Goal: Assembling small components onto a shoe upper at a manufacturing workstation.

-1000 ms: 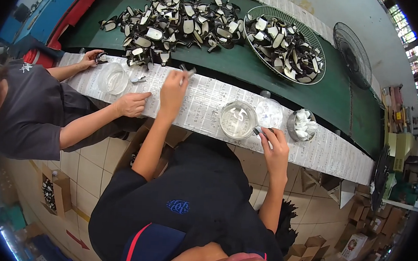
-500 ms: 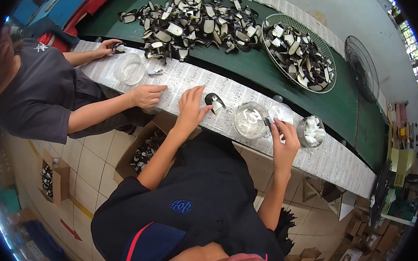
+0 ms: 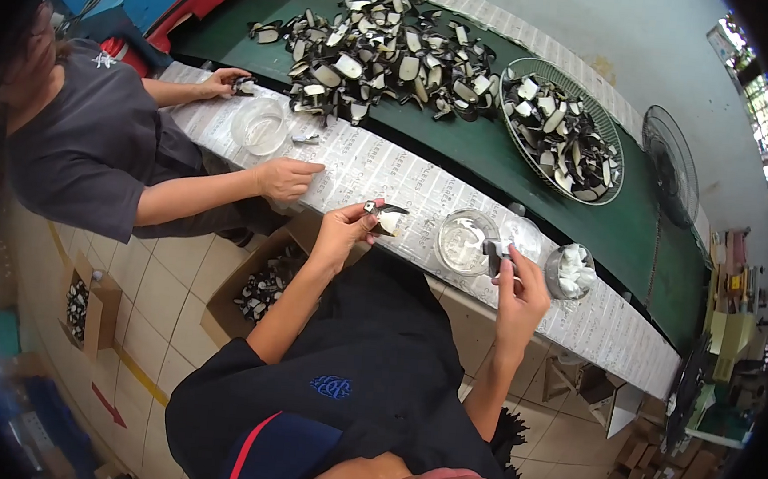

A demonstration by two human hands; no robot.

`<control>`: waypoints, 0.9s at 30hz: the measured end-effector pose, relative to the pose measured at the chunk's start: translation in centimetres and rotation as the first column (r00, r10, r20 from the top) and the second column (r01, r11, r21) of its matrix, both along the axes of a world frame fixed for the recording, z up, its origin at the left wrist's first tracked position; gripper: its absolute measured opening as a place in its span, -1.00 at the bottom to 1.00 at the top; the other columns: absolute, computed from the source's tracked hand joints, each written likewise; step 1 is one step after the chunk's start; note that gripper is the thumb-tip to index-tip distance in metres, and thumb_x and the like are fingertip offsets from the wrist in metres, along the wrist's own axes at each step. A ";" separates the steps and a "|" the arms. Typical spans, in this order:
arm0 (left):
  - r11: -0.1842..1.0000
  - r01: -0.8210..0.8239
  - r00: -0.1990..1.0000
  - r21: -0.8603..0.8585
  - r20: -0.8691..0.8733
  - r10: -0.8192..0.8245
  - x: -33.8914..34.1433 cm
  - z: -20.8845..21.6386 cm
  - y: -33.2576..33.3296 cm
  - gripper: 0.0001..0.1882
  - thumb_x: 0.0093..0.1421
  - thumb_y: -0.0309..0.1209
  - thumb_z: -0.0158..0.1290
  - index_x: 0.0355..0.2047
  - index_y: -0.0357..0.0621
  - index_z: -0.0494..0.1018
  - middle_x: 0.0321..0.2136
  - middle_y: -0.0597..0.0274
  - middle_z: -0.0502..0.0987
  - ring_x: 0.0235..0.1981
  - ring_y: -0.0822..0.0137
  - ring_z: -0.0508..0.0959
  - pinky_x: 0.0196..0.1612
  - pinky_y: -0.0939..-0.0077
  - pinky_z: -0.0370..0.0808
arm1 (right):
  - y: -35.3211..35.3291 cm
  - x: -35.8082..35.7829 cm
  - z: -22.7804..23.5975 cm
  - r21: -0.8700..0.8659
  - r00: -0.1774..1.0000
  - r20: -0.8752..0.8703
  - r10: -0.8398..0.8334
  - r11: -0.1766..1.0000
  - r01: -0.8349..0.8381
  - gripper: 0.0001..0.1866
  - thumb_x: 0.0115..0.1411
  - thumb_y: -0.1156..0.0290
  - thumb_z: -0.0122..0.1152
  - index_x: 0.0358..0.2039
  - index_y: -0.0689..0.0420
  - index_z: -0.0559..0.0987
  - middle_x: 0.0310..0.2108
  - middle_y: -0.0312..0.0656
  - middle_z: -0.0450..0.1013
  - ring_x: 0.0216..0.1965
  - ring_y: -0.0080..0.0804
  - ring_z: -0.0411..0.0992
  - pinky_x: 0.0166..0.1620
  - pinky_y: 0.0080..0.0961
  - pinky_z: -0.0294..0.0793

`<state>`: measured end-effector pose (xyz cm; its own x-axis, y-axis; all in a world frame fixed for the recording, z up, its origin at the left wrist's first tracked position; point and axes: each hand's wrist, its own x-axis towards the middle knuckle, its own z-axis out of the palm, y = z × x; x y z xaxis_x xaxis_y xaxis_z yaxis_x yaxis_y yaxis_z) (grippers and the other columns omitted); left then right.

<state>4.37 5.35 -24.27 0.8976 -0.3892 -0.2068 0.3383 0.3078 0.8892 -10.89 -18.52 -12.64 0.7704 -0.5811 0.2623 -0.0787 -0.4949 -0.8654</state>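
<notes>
My left hand is closed around one end of a curved black piece with a whitish face, holding it above the near edge of the paper-covered bench strip. The fingers of my right hand pinch a small dark brush-like tool with a flat end; its exact kind is unclear. That tool is at the right rim of a round clear bowl, whose inside shows whitish patches. Behind my right fingers lies a clear shallow dish, and further right stands a metal cup stuffed with white wads.
A heap of similar black-and-white pieces covers the green table. More fill a green basket, near a black fan. At left a co-worker's hand rests by another clear bowl. Under the bench is a cardboard box.
My left hand has picked up the black-and-white piece from the bench and tilted it. My right hand still pinches the dark tool, now turned more upright beside the bowl. The whole view has shifted slightly.
</notes>
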 end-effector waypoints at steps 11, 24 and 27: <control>0.939 0.094 0.958 -0.330 -0.226 -0.176 -2.8 2.5 -1.2 -0.43 0.24 -0.48 0.14 0.24 -0.23 0.24 -0.05 0.19 0.51 -0.10 0.40 0.56 -0.04 0.47 0.57 | -0.6 1.8 -0.6 0.210 1.000 -0.006 0.001 0.978 0.001 -0.75 0.25 0.50 0.22 -0.08 0.28 0.62 -0.28 -0.21 0.53 -0.40 -0.59 0.48 -0.29 -0.67 0.50; 0.914 0.283 0.912 -0.291 -0.212 -0.350 -2.8 3.4 -6.1 -0.70 0.23 -0.48 0.15 -0.08 -0.24 0.33 -0.12 0.16 0.53 -0.10 0.32 0.58 0.00 0.37 0.60 | 2.7 1.3 1.5 -0.168 0.998 0.022 0.057 0.984 -0.052 -0.75 0.09 0.56 0.36 -0.17 0.20 0.66 -0.35 -0.15 0.49 -0.47 -0.46 0.44 -0.44 -0.57 0.43; 0.925 0.292 0.919 -0.246 -0.197 -0.342 -2.9 3.8 -6.6 -0.70 0.23 -0.48 0.16 -0.09 -0.23 0.34 -0.15 0.18 0.53 -0.11 0.34 0.58 -0.03 0.39 0.62 | 2.8 1.4 1.1 -0.227 0.997 0.038 0.069 0.972 -0.058 -0.74 0.08 0.57 0.36 -0.17 0.19 0.66 -0.36 -0.13 0.48 -0.47 -0.37 0.46 -0.42 -0.50 0.46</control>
